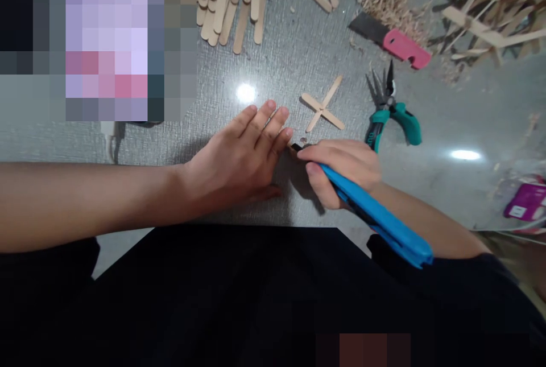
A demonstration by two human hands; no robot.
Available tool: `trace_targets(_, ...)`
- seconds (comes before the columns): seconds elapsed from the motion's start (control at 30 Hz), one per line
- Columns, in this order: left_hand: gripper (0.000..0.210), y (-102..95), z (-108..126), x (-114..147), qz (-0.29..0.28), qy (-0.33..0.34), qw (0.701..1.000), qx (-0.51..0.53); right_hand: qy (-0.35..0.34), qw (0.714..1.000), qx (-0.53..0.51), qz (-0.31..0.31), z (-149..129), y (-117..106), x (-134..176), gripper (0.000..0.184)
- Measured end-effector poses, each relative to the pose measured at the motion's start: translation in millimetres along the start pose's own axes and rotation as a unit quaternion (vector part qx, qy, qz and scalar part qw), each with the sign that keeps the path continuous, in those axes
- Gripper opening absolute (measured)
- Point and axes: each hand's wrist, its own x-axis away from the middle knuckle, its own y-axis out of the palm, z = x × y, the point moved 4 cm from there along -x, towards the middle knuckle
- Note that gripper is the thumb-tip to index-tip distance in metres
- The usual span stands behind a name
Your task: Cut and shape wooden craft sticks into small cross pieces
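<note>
While right hand [341,168] grips blue tool [379,213], left hand [245,153] lies flat alongside, fingers slightly spread, anything beneath unclear; crossed sticks [321,111], already laid out, lie just beyond; piled sticks [222,5] seemingly unused.

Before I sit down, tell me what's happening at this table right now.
The right hand grips a blue utility knife, its dark front end close to the fingertips of the left hand, which lies palm down on the table. Whatever is under that palm is mostly hidden. Just beyond the hands lies a small X of craft-stick pieces, with needle-nose pliers to its right and a pink-handled blade farther back.
</note>
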Motion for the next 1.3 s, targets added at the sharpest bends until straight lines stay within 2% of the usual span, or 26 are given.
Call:
trace_targets(0.2,0.097,-0.5,2,-1,0.003,0.002,1.000,-0.018,-0.057,0.998,0.008,0.027,1,6,5,0.015)
trace_targets(0.33,0.095,2.4,2,-1,0.012,-0.007,1.000,0.002,-0.028,0.999,0.009,0.024,3,4,9,0.019)
trace_targets(0.5,0.090,4.3,0,-1,0.001,-0.017,1.000,0.009,-0.004,0.995,-0.014,0.094,1,-6,15,0.020)
trace_targets(0.6,0.093,4.2,0,-1,-0.006,-0.011,1.000,0.008,0.034,0.998,-0.034,0.042,1,-5,12,0.019)
trace_targets(0.7,0.091,4.4,-1,-1,-0.004,-0.015,1.000,0.025,0.028,0.998,-0.049,0.017,0,-5,9,0.019)
trace_targets(1.1,0.089,2.0,-1,-1,-0.014,-0.019,0.999,0.042,0.043,0.998,-0.035,0.001,2,-7,10,0.017)
trace_targets(1.3,0.088,2.7,-2,-1,-0.015,-0.017,0.999,0.044,0.015,0.999,-0.026,0.017,-1,-3,7,0.018)
